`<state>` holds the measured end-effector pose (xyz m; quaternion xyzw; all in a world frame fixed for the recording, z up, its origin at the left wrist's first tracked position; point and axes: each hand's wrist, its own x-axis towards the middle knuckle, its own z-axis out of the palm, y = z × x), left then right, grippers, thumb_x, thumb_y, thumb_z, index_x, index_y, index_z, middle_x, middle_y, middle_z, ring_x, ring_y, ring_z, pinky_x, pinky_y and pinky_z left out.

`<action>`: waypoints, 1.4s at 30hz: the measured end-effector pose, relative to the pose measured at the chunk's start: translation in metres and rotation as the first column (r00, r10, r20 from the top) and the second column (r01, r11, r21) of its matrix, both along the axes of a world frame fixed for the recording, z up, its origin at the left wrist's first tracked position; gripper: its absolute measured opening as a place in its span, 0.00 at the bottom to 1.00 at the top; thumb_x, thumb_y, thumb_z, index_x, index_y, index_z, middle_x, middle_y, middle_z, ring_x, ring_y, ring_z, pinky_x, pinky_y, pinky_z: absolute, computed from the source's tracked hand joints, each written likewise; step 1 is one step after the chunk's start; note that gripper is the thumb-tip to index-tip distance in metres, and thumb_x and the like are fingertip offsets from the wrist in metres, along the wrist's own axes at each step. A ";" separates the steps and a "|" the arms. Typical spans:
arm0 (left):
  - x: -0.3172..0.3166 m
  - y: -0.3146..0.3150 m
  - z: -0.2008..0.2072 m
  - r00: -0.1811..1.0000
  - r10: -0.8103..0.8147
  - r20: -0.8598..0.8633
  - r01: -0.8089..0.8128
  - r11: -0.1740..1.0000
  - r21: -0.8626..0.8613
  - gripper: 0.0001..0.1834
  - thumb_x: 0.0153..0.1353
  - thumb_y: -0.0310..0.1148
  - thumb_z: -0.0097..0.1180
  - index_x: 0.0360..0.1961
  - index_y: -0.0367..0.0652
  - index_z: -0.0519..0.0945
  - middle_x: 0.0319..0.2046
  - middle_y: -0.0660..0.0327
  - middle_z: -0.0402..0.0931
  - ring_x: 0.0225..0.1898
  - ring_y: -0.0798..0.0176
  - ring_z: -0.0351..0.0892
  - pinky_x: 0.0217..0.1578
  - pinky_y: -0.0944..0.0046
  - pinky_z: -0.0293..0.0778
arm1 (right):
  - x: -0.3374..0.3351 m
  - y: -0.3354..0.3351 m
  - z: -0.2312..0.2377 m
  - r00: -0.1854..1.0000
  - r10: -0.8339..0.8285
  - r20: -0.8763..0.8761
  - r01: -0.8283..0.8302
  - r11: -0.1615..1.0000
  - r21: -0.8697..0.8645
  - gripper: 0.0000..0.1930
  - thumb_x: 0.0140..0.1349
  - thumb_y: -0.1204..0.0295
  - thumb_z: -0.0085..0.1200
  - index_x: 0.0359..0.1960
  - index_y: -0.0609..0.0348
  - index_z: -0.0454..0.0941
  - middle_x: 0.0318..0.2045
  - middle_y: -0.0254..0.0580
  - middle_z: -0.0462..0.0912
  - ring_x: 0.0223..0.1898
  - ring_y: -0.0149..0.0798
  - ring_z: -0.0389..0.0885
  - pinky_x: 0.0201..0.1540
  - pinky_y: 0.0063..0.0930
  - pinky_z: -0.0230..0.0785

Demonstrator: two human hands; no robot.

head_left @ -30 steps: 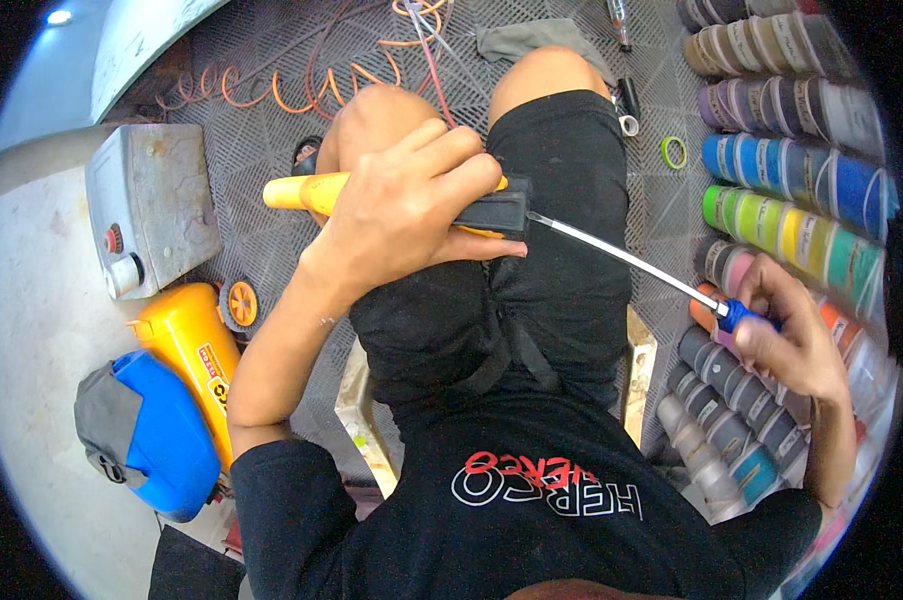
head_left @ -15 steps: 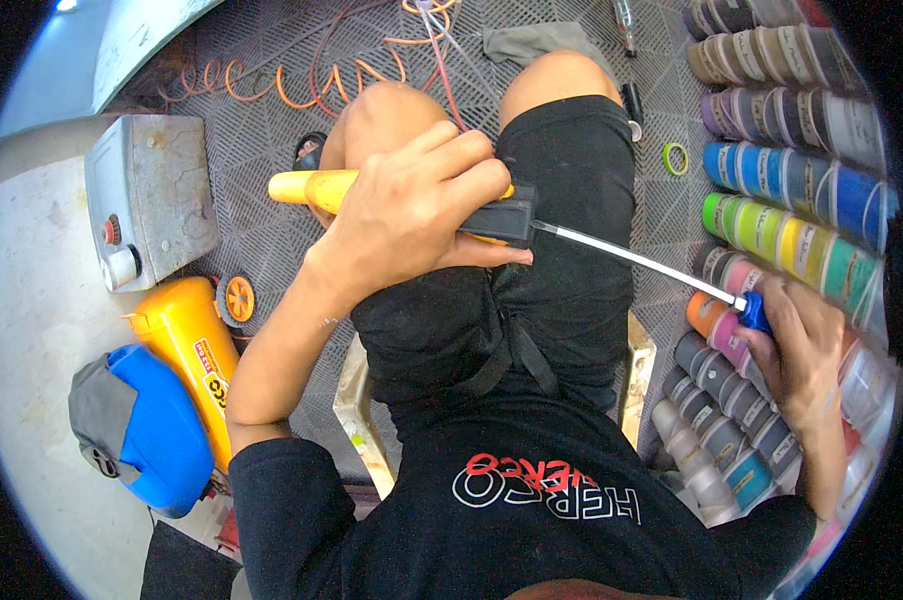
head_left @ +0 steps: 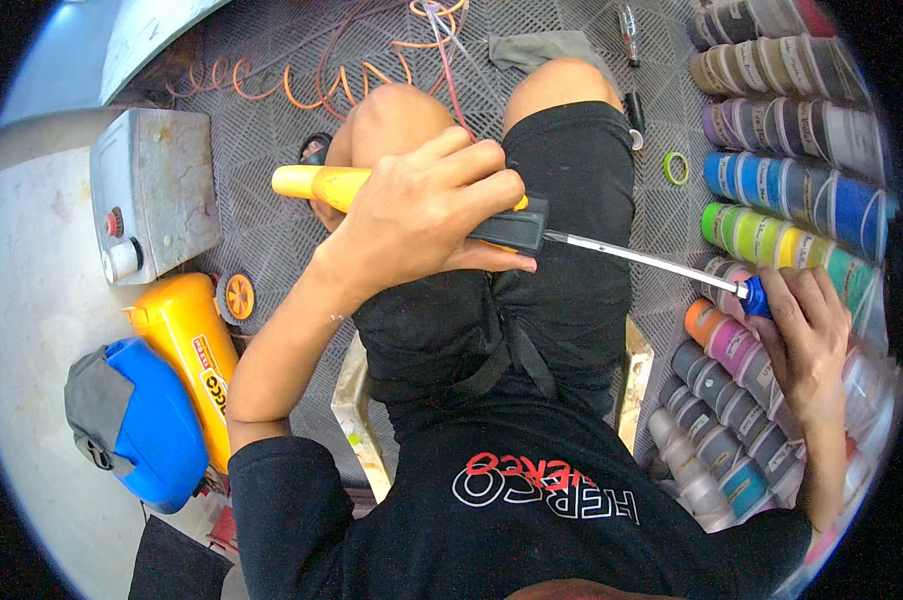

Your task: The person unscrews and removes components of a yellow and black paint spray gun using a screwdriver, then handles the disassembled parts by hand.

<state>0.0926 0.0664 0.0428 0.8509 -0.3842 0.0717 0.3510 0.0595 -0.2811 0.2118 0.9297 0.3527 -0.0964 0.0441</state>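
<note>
My left hand (head_left: 427, 205) wraps around a yellow-and-black handheld tool (head_left: 517, 230) above my lap. Its rounded yellow end (head_left: 302, 182) sticks out to the left, and its blocky black end points right; my fingers hide the middle, so its exact kind is unclear. My right hand (head_left: 810, 335), out to the right, grips the blue handle of a screwdriver (head_left: 647, 260). The long, light metal shaft reaches left, slanting up, with its dark tip at the end of the tool's black part. Whether the tip sits inside an opening or only touches there, I cannot tell.
Stacked lidded tubs (head_left: 772, 180) in many colours line the right side. On the left stand a grey box (head_left: 157, 195), a yellow case (head_left: 187, 335) and a blue container (head_left: 162, 435). An orange coiled hose (head_left: 302, 95) and a green ring (head_left: 676, 168) lie on the mat.
Both hands, with the tool and screwdriver, have shifted slightly right. The screwdriver has turned a little about its shaft and lies somewhat flatter.
</note>
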 end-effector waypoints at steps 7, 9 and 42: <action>0.007 0.005 -0.002 0.999 0.029 0.017 -0.028 0.994 -0.105 0.30 0.36 0.47 0.79 0.40 0.44 0.82 0.32 0.60 0.74 0.34 0.54 0.78 0.37 0.57 0.74 | -0.001 -0.003 -0.008 0.995 0.065 0.077 -0.065 0.998 0.003 0.25 0.52 0.67 0.64 0.51 0.65 0.77 0.34 0.47 0.79 0.30 0.48 0.77 0.30 0.41 0.70; 0.007 0.006 -0.001 1.000 0.022 -0.003 -0.022 0.994 -0.103 0.30 0.37 0.47 0.78 0.40 0.43 0.82 0.32 0.60 0.74 0.35 0.54 0.78 0.37 0.57 0.74 | 0.008 0.003 0.001 0.998 0.029 -0.063 -0.030 0.999 -0.021 0.23 0.57 0.64 0.65 0.51 0.63 0.78 0.30 0.44 0.79 0.27 0.42 0.77 0.26 0.36 0.68; 0.004 0.007 -0.005 0.999 -0.033 -0.037 0.030 0.997 -0.076 0.29 0.40 0.46 0.77 0.41 0.42 0.80 0.35 0.59 0.76 0.39 0.53 0.77 0.41 0.56 0.75 | 0.014 -0.001 -0.013 1.000 -0.005 -0.009 0.005 1.000 -0.031 0.26 0.50 0.66 0.66 0.51 0.65 0.77 0.31 0.50 0.78 0.31 0.55 0.78 0.36 0.43 0.70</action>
